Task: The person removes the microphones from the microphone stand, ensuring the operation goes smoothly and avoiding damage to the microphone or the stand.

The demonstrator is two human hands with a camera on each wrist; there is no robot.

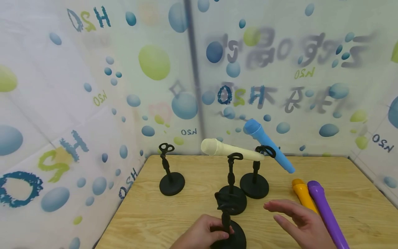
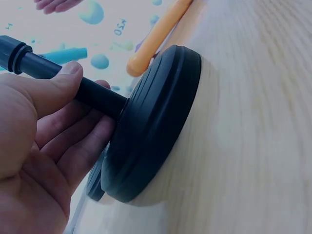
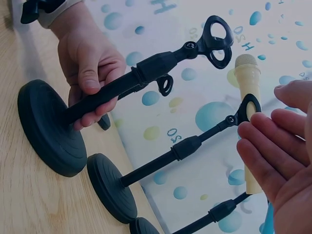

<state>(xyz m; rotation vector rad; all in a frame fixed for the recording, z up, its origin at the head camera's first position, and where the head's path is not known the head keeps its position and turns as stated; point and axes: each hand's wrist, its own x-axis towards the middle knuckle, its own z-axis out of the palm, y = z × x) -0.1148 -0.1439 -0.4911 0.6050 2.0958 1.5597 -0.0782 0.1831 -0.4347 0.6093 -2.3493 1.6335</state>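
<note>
My left hand point(image 1: 202, 231) grips the pole of the nearest black microphone stand point(image 2: 156, 122), thumb on one side and fingers round the other, just above the round base. Its ring-shaped clip point(image 3: 217, 41) holds no microphone. My right hand point(image 1: 304, 221) is raised over the table with relaxed, parted fingers and holds nothing. In the head view it overlaps the orange microphone point(image 1: 300, 189), which lies beside a purple microphone point(image 1: 326, 211). Right behind the gripped stand, a second stand point(image 1: 231, 178) carries a cream microphone point(image 1: 230, 150) in its clip.
Farther back, a third stand point(image 1: 255, 186) bears a tilted blue microphone point(image 1: 270, 145). Another stand point(image 1: 171, 184) with a bare clip is at the left of the wooden table point(image 1: 143, 211). Sheets printed with bubbles point(image 1: 153, 62) wall in the back and sides.
</note>
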